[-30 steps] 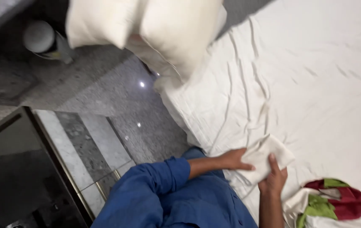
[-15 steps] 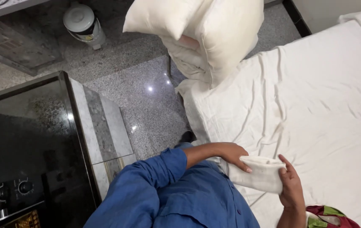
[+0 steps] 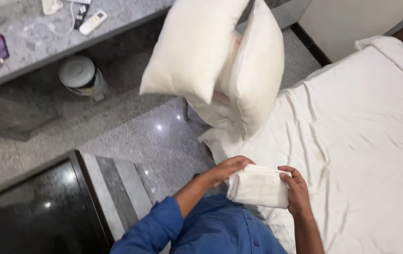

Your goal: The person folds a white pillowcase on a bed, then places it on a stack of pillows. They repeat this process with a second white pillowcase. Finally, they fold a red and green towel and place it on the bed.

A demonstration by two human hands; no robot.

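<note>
- Head view: a folded white cloth (image 3: 259, 186) is being held between both hands, just above the near edge of the bed (image 3: 361, 141).
- The left hand (image 3: 229, 168) is gripping the cloth's left end — fingers curling over the top.
- The right hand (image 3: 296, 188) is clasping its right end.
- Two white pillows (image 3: 220, 61) are standing stacked beyond the hands, well apart from the cloth.
- A small bin (image 3: 81, 77) is sitting on the floor under a grey counter (image 3: 32, 47).
</note>
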